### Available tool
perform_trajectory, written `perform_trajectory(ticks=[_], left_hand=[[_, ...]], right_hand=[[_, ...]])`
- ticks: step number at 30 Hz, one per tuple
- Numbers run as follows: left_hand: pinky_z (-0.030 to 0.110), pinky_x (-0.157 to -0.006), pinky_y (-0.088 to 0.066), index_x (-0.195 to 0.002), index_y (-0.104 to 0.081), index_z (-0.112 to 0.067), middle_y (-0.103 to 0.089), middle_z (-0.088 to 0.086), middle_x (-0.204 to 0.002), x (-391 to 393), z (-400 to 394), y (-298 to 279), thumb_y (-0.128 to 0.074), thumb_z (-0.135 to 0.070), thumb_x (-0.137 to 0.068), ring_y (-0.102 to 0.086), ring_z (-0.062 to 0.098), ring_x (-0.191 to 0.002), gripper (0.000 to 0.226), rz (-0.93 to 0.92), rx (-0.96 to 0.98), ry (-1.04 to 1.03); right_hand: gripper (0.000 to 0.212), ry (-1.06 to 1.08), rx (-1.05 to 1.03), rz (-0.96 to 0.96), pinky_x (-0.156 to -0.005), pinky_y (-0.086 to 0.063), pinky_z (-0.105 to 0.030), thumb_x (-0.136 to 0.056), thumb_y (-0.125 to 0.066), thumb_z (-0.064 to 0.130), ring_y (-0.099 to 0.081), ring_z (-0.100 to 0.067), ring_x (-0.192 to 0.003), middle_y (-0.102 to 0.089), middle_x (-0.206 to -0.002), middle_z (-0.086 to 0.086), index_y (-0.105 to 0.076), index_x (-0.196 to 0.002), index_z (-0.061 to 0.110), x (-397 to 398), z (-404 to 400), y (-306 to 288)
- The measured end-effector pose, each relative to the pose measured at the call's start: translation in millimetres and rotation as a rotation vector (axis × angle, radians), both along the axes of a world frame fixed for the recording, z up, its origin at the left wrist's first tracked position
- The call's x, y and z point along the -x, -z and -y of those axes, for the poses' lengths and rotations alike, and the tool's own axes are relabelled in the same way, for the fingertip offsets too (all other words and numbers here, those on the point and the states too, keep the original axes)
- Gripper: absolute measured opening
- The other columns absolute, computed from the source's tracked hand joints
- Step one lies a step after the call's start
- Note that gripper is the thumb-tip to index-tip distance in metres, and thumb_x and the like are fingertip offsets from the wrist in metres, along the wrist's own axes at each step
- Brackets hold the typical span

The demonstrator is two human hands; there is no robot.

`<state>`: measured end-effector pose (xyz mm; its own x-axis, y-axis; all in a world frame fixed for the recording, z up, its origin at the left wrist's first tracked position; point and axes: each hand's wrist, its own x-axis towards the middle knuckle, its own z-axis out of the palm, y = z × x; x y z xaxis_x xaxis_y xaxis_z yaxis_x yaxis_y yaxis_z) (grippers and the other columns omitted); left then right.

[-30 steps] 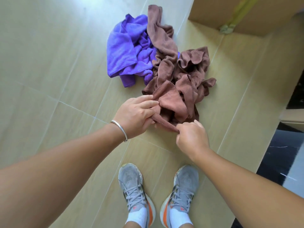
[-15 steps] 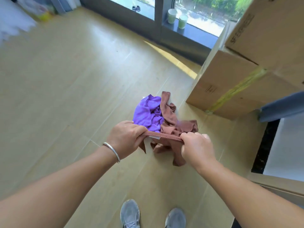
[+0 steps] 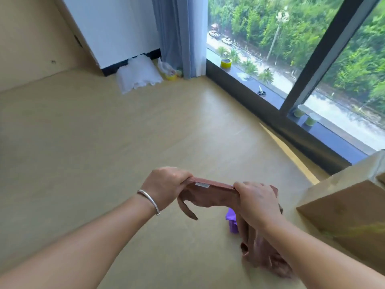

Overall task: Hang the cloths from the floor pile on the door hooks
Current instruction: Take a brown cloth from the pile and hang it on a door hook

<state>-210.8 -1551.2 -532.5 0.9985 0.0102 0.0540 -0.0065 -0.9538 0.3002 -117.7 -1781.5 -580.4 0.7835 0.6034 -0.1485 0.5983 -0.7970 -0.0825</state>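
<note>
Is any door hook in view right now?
No: the head view shows the floor, the window, a box and both hands holding the brown cloth, but no door or hook.

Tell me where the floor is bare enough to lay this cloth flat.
Bare floor stretches left of the left hand, out to the white bag by the wall, and ahead toward the window. It is crowded on the right: the cloth pile lies under the right hand, beside the cardboard box.
</note>
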Motion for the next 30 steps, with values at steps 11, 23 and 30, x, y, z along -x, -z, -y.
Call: perform_trajectory(ticks=[11, 23, 30], left_hand=[[0.030, -0.053, -0.039, -0.075, -0.061, -0.019, -0.061, 0.000, -0.066, 113.9, -90.9, -29.2, -0.055, -0.027, -0.087, -0.055, 0.029, -0.062, 0.016, 0.083, -0.019, -0.284], [0.035, -0.080, -0.039, -0.103, -0.057, -0.023, -0.062, 0.002, -0.099, 154.9, 61.8, 93.6, -0.052, -0.039, -0.088, -0.060, 0.026, -0.091, 0.022, -0.384, -0.060, -0.452], [0.035, -0.087, -0.039, -0.119, -0.046, -0.025, -0.052, 0.000, -0.117, 221.5, 84.5, 165.7, -0.057, -0.039, -0.085, -0.052, 0.022, -0.112, 0.039, -0.749, -0.140, -0.678]], right_hand=[[0.020, -0.193, -0.174, -0.017, -0.052, -0.019, -0.027, -0.072, -0.053, 0.013, -0.039, -0.019, -0.063, -0.041, -0.055, 0.010, -0.063, -0.082, 0.027, 32.7, -177.1, -12.4], [0.046, -0.475, 0.245, -0.137, -0.093, -0.037, -0.032, -0.080, -0.046, 0.011, -0.048, -0.022, -0.116, -0.057, -0.120, 0.002, -0.051, -0.123, 0.028, 85.1, -112.7, 68.8], [0.060, -0.595, 0.286, -0.167, -0.106, -0.029, -0.040, -0.082, -0.050, 0.022, -0.037, -0.025, -0.128, -0.041, -0.136, -0.004, -0.031, -0.139, 0.020, 113.0, -55.2, 110.3]])
